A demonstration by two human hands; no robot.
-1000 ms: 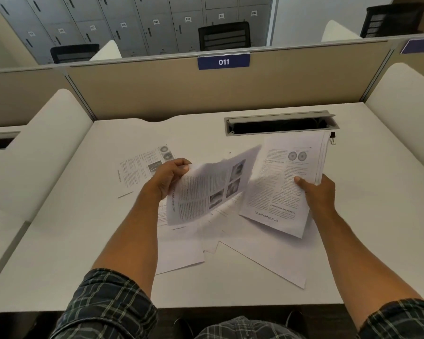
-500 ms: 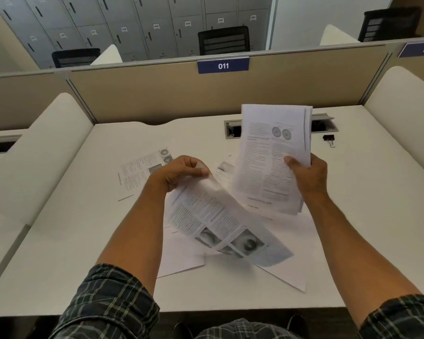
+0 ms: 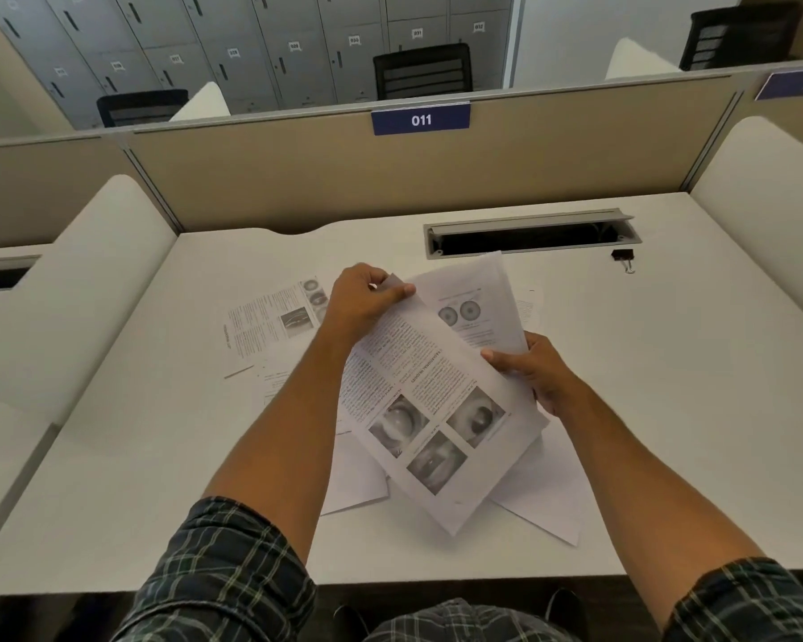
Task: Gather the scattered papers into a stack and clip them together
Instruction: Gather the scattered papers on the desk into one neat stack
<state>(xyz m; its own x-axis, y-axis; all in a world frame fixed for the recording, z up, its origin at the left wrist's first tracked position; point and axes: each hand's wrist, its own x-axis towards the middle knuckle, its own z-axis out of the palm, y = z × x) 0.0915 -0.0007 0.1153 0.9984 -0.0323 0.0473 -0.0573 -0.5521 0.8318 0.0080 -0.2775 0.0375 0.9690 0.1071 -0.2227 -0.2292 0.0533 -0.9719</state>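
While in both hands [image 3: 360, 301], papers [image 3: 430, 400].

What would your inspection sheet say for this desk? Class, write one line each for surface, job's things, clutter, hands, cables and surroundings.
Surface: white desk, part bare.
Job's things: photo page held over the held sheets; loose papers lie flat on the desk; binder clip unused near the cable slot.
Clutter: nothing seen.
Hands: left hand pinches the photo page's top; right hand grips the sheets.
Cables: nothing seen.
Surroundings: beige divider, lockers, black chairs.
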